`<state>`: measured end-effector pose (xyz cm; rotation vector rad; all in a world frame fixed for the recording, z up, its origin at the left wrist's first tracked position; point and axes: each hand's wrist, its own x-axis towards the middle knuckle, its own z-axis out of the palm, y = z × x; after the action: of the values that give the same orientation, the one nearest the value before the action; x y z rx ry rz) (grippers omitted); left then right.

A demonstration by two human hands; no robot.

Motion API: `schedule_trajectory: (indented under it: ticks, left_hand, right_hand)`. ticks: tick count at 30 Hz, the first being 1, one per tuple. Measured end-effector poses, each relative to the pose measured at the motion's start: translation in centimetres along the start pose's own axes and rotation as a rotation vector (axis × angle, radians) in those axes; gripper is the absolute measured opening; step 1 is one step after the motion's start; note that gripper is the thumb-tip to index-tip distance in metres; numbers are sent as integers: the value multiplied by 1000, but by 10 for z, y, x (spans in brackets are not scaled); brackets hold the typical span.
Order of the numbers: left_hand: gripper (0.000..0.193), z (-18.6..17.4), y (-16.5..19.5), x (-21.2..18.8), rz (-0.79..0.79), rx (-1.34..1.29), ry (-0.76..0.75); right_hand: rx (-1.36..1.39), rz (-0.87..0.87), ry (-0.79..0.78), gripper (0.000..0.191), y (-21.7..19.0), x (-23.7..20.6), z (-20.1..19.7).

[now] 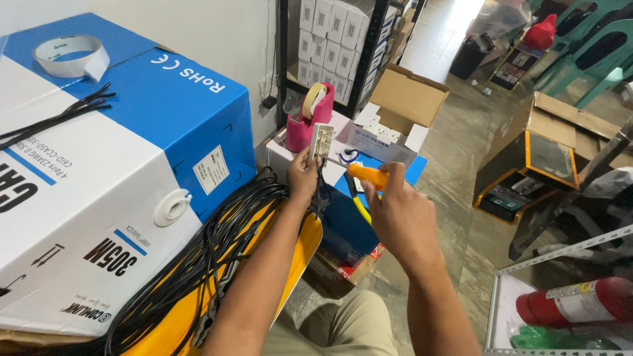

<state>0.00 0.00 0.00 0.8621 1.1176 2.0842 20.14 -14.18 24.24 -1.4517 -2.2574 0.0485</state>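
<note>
Left hand (302, 177) is raised, fingers curled and pinching the lower edge of a small white plastic terminal block (321, 141), held upright. Thin black cable (319, 191) hangs from the block down past the palm side of that hand.

Right hand (395, 214) is just to the right of the left one, closed in a fist around an orange-handled screwdriver (369, 175). Handle sticks out toward the left hand; the metal shaft points at the block, whether the tip touches it I cannot tell.

Below the left forearm: a big bundle of black cables (198, 264) lying over a yellow board (300, 247). Further left of that hand, a large blue and white cable carton (119, 165) with a roll of white tape (71, 56) on top.

Just beyond the left hand: pink tape dispenser (302, 122) on a white box. Beyond the right hand: open cardboard box (402, 109) with small white parts inside.

Far right of the right hand, low: red fire extinguisher (573, 300) on a metal shelf (567, 254).
</note>
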Motion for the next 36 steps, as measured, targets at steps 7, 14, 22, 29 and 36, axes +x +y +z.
schedule_trajectory:
  ticks: [7,14,22,29,36]
  left_hand:
    - [44,1,2,1,5,58,7]
    - [45,2,4,1,-23,38,1]
    - [45,2,5,-2,-60,61,15]
    - [43,1,5,2,-26,73,34]
    - [44,2,3,2,66,28,-3]
  right_hand:
    - [32,-73,83,39,3,-1,6]
    - [140,-189,174,41,6,2,7]
    - [-72,47,18,42,-1,3,10]
    - [156,-183,153,37,3,-1,12]
    - [-82,-9,116,47,2,5,19]
